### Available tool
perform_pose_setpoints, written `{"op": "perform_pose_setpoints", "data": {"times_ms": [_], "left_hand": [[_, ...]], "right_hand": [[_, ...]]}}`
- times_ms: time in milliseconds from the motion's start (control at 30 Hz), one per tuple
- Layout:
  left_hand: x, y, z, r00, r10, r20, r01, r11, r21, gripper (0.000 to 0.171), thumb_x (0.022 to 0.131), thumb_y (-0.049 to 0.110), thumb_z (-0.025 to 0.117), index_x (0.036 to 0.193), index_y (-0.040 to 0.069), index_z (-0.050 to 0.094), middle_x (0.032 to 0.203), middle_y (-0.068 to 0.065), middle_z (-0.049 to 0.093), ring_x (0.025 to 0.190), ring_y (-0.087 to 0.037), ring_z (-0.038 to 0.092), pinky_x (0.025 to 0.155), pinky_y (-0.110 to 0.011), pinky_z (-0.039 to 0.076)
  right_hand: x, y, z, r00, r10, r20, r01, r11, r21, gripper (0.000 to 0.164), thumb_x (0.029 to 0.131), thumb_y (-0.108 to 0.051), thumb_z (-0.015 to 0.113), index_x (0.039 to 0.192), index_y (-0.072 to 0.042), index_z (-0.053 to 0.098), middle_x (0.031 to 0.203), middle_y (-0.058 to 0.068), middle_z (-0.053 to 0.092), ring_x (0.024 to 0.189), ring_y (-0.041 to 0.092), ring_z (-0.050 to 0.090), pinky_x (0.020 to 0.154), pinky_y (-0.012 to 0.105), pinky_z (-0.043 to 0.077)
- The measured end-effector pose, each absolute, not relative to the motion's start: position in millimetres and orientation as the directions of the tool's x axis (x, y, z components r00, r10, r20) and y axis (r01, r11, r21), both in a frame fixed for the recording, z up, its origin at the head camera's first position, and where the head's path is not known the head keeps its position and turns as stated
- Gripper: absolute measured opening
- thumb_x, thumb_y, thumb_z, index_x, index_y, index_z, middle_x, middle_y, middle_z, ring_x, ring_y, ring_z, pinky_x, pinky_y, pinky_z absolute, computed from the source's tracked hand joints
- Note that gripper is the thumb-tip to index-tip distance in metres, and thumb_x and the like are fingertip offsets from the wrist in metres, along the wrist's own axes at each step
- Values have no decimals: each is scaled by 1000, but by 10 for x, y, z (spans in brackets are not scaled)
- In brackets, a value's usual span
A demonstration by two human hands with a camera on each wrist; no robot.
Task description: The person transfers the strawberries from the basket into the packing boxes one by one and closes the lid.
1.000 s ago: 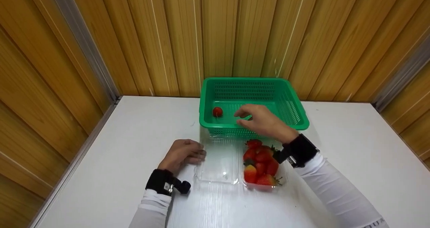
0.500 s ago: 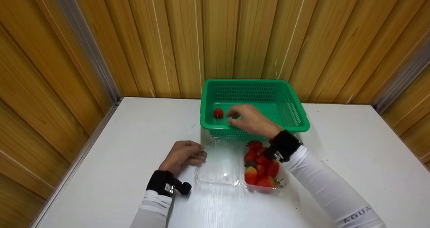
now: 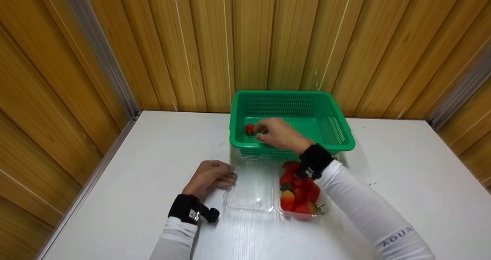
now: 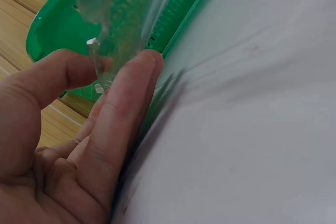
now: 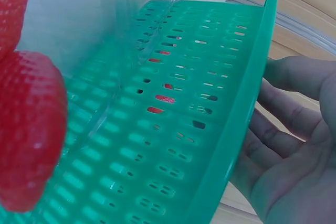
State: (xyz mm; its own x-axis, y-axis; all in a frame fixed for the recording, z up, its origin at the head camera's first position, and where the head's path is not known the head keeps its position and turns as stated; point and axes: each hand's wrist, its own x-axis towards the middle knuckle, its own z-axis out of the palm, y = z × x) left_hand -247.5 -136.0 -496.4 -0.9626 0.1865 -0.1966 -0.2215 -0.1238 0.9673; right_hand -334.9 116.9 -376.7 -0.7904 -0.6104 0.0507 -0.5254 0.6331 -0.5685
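Note:
My left hand [image 3: 213, 177] pinches the left edge of a clear plastic clamshell box, at its lid half [image 3: 251, 191]; thumb and finger meet on the plastic edge [image 4: 100, 3] in the left wrist view. The box's other half holds several strawberries [image 3: 301, 196], partly covered by the right wrist strap. Over the front rim of a green basket [image 3: 284, 93] reaches my right hand [image 3: 282, 135], fingers loosely bent. Its fingertips are beside a single red strawberry [image 3: 249, 129] on the basket floor. Whether they touch it is unclear, since the basket wall [image 5: 231, 145] hides it partly in the right wrist view.
The basket stands on a white table [image 3: 172, 137] against a wood-patterned wall [image 3: 249, 41] at the back. The clamshell box lies directly in front of the basket. A metal frame post [image 3: 99, 49] runs up the left corner.
My right hand has moved left inside the basket, up to the lone strawberry, and its thumb and fingers have come closer together. The left hand stays on the lid edge.

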Motion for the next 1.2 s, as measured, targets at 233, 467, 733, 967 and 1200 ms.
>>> {"op": "perform_pose_setpoints", "data": {"times_ms": [233,467,733,967,1200], "left_hand": [[-2473,-1377,-4975,-961,185,-205,-230,-126,965,25,95,5,73,111,-13,66,101,-25,76,84,-25,77,74,-32,67],[-2454,-1356,-4955,-964,175,-199,-222,-125,967,26,95,7,75,110,-12,66,101,-25,76,83,-25,77,72,-32,67],[-2451,-1358,-4938,-967,176,-184,-207,-127,970,27,95,7,75,111,-14,67,100,-26,76,83,-25,77,72,-32,67],[-2445,-1370,-4938,-966,181,-186,-207,-106,972,26,97,8,73,112,-12,68,101,-25,76,85,-25,77,73,-32,67],[-2461,-1364,-4939,-964,180,-196,-221,-133,966,27,96,6,73,113,-14,67,101,-25,76,84,-25,77,74,-33,67]], "right_hand": [[-3429,1104,-3750,-773,-634,27,-539,633,-556,27,100,-5,70,126,4,72,124,19,72,117,33,66,102,49,57],[-3503,1045,-3766,-767,-641,-14,-526,642,-558,29,101,-8,71,126,5,71,124,19,72,117,32,65,103,49,56],[-3579,999,-3805,-772,-633,-57,-498,658,-565,27,101,-10,72,124,4,73,124,18,72,115,31,64,103,49,55],[-3612,953,-3837,-787,-607,-114,-449,689,-569,30,101,-14,74,126,2,72,124,17,71,111,30,62,102,49,55],[-3647,907,-3859,-792,-599,-115,-439,691,-575,34,100,-15,75,128,3,72,124,17,72,110,30,63,101,49,56]]}}
